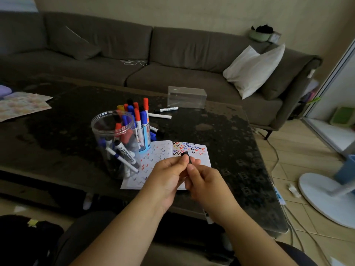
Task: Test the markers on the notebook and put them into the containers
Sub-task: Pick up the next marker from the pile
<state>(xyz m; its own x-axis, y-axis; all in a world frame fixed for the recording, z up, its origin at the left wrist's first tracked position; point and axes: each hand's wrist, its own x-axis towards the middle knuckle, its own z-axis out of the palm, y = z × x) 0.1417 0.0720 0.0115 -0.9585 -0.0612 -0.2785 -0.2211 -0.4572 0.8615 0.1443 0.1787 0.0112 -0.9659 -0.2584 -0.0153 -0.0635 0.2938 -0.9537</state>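
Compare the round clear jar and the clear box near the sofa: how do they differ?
The round clear jar is cylindrical and holds several markers; the clear box is rectangular and looks empty. The jar stands beside the notebook, while the box sits at the table's far edge. Both are transparent.

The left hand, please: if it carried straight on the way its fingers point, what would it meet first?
Most likely the black marker cap the left hand already pinches, with the right hand just beyond; the open notebook lies beneath. Depth is uncertain.
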